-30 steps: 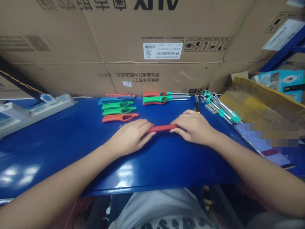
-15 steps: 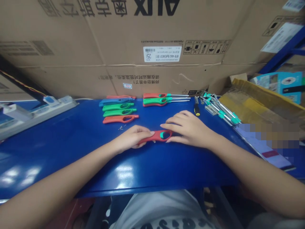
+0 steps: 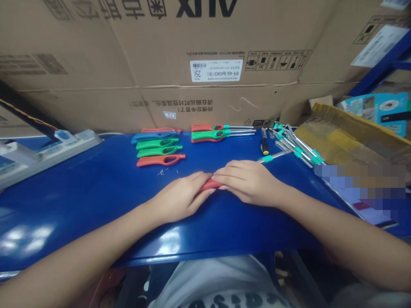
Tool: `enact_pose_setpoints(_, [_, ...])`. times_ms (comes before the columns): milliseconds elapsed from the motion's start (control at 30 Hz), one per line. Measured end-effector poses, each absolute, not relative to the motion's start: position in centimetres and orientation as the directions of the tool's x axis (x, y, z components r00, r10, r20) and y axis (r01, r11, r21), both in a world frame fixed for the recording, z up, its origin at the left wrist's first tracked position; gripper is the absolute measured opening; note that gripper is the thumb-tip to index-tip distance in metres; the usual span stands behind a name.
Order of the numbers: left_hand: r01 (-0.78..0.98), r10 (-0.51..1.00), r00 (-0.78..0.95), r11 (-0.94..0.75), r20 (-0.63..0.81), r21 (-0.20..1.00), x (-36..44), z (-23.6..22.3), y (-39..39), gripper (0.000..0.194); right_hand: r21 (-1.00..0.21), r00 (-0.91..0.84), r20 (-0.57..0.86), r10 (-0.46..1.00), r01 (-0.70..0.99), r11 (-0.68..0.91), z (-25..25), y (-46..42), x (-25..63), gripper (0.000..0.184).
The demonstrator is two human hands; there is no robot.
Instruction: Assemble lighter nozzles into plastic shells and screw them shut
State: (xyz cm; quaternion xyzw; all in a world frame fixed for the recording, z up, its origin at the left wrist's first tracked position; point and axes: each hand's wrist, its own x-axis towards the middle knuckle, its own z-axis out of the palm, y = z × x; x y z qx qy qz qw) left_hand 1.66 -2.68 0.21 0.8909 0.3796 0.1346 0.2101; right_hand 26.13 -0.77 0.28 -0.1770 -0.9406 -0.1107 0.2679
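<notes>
A red long-nosed lighter handle (image 3: 210,184) lies between my two hands, just above the blue table. My left hand (image 3: 181,196) is closed around its near end. Fingers of my right hand (image 3: 248,182) wrap over the other end and cover the trigger opening. Beyond the right hand a metal tube with a teal collar (image 3: 268,158) sticks out, roughly in line with the handle; its joint with the handle is hidden. Several small screws (image 3: 162,172) lie on the table past my left hand.
Coloured handle shells (image 3: 160,160) sit in a row behind left. Lighters with metal tubes (image 3: 208,136) lie at back centre. A screwdriver (image 3: 264,146) and a pile of tubes (image 3: 298,149) are at right. A power strip (image 3: 70,147) stands left; a large carton (image 3: 160,77) backs the table (image 3: 192,231).
My right hand has closed over the trigger end of the handle, and the left grip has shifted. The handle is now tilted up to the right, and the teal-collared tube has come into view.
</notes>
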Motion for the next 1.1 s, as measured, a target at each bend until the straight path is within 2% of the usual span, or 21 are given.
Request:
enact_pose_setpoints(100, [0.607,0.716,0.697,-0.621,0.044,0.496,1.9,0.0,-3.1,0.036,0.081,-0.755,0.58,0.307,0.428,0.9,-0.1,-1.4,25.8,0.024])
enact_pose_setpoints(233, [0.625,0.723,0.69,-0.613,0.025,0.483,1.7,0.1,-2.8,0.039,0.059,-0.737,0.538,0.408,0.516,0.855,0.5,-1.8,25.8,0.025])
enact_pose_setpoints(400, [0.663,0.731,0.682,-0.627,0.015,0.409,0.7,0.5,-1.5,0.045,0.137,-0.741,0.485,0.465,0.589,0.796,1.6,-0.6,27.1,0.025])
enact_pose_setpoints(600, [0.677,0.733,0.68,-0.647,0.039,0.35,0.6,0.6,-1.5,0.045,0.168,-0.754,0.444,0.484,0.601,0.781,1.4,0.2,27.7,0.018])
enact_pose_setpoints(833, [0.776,0.791,0.604,-0.612,0.1,0.152,0.8,0.4,-1.4,0.044,0.141,-0.736,0.456,0.501,0.616,0.775,1.5,0.2,27.5,0.021])
enact_pose_setpoints(967, [0.783,0.787,0.605,-0.615,0.12,0.092,0.2,0.6,-0.9,0.041,0.173,-0.721,0.394,0.57,0.667,0.725,2.1,1.2,29.2,0.045])
enact_pose_setpoints(1000, [0.786,0.791,0.601,-0.611,0.116,0.09,0.1,0.7,-0.8,0.04,0.173,-0.708,0.393,0.587,0.684,0.709,2.2,1.6,29.8,0.045])
enact_pose_setpoints(1100, [0.793,0.802,0.589,-0.597,0.097,0.116,-0.2,0.9,-0.4,0.04,0.134,-0.685,0.401,0.609,0.701,0.7,2.2,2.7,31.3,0.027])
